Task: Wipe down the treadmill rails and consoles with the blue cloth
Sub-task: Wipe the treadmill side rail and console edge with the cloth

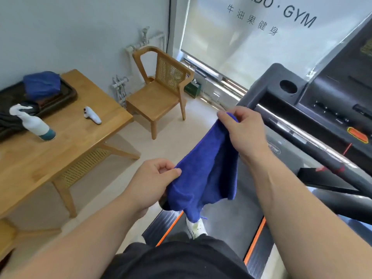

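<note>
A blue cloth [207, 174] hangs in the air between my hands, above the treadmill belt [227, 216]. My left hand [153, 182] pinches its lower left corner. My right hand [241, 131] pinches its upper corner, close to the treadmill's left rail [314, 156]. The black console [330, 97] with a round cup hole and an orange button stands at the right, apart from the cloth. The cloth touches neither rail nor console.
A wooden table [80, 137] at the left carries a white spray bottle [34, 123], a small white object [92, 115] and a dark tray [60, 97] with a second blue cloth [42, 83]. A wooden chair [161, 87] stands by the window. My white shoe [196, 226] is on the belt.
</note>
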